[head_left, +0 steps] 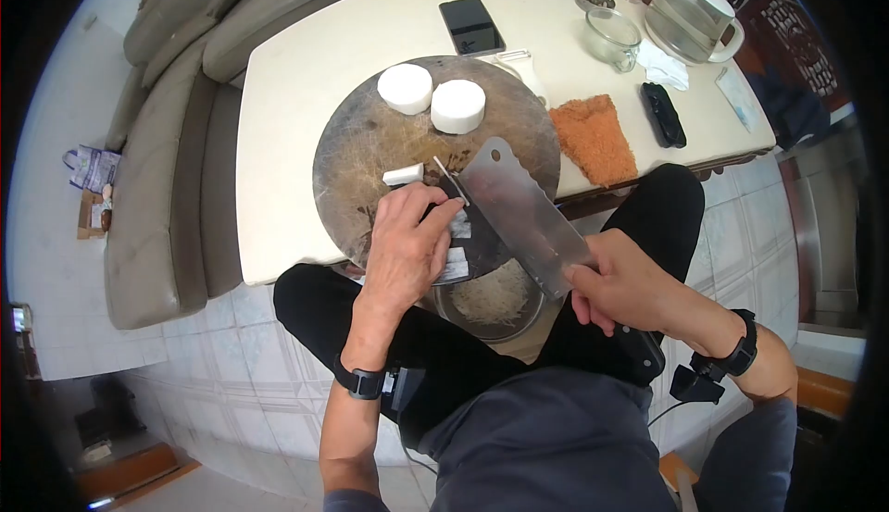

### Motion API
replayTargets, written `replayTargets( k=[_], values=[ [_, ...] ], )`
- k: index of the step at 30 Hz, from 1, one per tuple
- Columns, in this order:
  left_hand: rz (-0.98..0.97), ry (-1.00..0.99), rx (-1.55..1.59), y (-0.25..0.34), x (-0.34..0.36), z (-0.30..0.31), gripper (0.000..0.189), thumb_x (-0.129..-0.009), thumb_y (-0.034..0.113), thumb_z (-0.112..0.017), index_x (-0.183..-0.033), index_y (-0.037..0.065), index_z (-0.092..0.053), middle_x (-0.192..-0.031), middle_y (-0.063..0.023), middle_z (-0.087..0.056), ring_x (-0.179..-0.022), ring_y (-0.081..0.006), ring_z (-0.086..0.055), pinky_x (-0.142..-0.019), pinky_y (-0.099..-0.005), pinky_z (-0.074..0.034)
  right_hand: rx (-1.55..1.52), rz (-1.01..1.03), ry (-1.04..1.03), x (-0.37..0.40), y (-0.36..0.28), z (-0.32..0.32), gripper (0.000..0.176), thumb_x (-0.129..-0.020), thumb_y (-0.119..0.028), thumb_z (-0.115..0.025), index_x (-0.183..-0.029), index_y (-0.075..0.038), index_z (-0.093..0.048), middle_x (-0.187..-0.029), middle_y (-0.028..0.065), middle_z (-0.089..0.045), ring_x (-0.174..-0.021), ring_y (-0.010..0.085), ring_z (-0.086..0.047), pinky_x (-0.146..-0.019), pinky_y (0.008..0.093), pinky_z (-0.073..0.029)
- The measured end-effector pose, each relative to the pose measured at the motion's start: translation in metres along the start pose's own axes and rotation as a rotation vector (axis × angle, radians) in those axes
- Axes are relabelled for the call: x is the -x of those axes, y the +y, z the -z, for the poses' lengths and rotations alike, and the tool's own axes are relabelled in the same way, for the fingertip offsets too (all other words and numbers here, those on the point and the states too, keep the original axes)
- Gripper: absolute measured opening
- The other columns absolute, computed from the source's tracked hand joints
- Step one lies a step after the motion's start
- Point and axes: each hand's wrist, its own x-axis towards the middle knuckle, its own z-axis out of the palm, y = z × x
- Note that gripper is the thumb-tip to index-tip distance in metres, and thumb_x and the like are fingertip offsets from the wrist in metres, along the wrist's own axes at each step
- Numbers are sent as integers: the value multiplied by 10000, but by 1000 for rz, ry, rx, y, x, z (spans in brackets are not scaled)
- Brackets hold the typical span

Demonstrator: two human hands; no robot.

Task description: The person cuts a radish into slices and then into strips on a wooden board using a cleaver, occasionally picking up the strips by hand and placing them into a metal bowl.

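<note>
My right hand (616, 280) is wrapped around a cleaver (523, 220), its broad blade slanting across the right side of a round wooden chopping board (347, 156). Close to the blade, my left hand (407, 239) presses down on the board with bent fingers, over white radish slices that they largely hide. A thin radish strip (451, 179) lies between fingertips and blade. Just beyond my left fingers is a small radish block (404, 175). Two thick round radish chunks, one at left (405, 89) and one at right (458, 107), stand farther back on the board.
A metal bowl of white shreds (491, 299) sits below the board's near edge, between my knees. On the table are a phone (470, 26), a peeler (523, 69), an orange cloth (593, 139), a black case (662, 115), a glass cup (612, 38) and a glass kettle (690, 17).
</note>
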Motion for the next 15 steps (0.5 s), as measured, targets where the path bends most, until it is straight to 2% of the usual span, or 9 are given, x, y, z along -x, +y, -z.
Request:
replayTargets(
  k=[6,8,9,11,12,14,15],
  values=[
    [65,195,21,-2,5,-4,225,-748,-46,-667,-965,14,-671,-949,-108,-622,-898,-290,-598,-797,-381,-458,-14,49,-8,-1,10,1,290,-905,-100,-412,-685,34,-545,-526,61,-535,-420,117,-526,-402,277,-405],
    [73,228,17,2,7,-3,199,-751,-40,-675,-943,13,-675,-936,-111,-626,-877,-289,-602,-774,-374,-462,-39,46,65,2,6,-2,243,-896,-78,-450,-709,45,-546,-505,107,-527,-429,201,-554,-436,323,-433],
    [76,192,1,6,9,0,191,-750,-38,-680,-934,13,-679,-935,-111,-629,-866,-286,-601,-759,-373,-460,-42,44,62,1,11,-2,243,-896,-78,-450,-709,45,-546,-505,107,-527,-429,201,-554,-436,323,-433],
    [82,150,-16,13,12,4,183,-749,-35,-686,-926,12,-683,-934,-111,-631,-854,-283,-600,-744,-372,-458,238,311,150,-1,24,1,164,-877,-56,-510,-762,57,-540,-539,192,-530,-486,341,-572,-492,394,-450],
    [65,117,-48,17,12,5,187,-748,-32,-692,-930,11,-686,-931,-107,-630,-848,-280,-597,-734,-372,-454,234,309,146,0,27,1,164,-877,-56,-510,-762,57,-540,-539,192,-530,-486,341,-572,-492,394,-450],
    [71,63,-94,24,12,7,214,-747,-23,-707,-959,9,-691,-937,-96,-629,-845,-269,-591,-717,-370,-447,414,378,206,1,29,3,134,-858,-50,-553,-781,55,-522,-589,248,-523,-563,430,-560,-545,453,-448],
    [74,59,-95,26,11,8,214,-747,-23,-707,-959,9,-691,-937,-96,-629,-845,-269,-591,-717,-370,-447,411,377,202,1,27,4,134,-858,-50,-553,-781,55,-522,-589,248,-523,-563,430,-560,-545,453,-448]
  ],
)
